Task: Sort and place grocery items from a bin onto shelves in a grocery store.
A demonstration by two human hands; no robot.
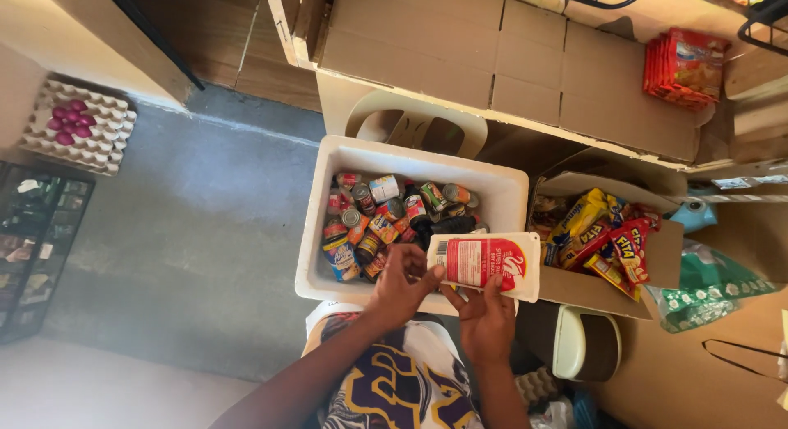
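A flat white and red packet (486,265) is held over the front right corner of the white foam box (328,224). Its left end is pinched by the left hand (402,285), fingers closed on the edge; its lower edge is gripped by the right hand (486,318). Tins (386,220) are packed against the box's walls. Open grey floor (197,232) is seen left of the box; a cardboard box (665,256) of snack packets (599,240) stands just beside its right wall.

Cans (386,220) in a foam box (410,162), snack carton (665,252) right, egg tray (78,125) far left.
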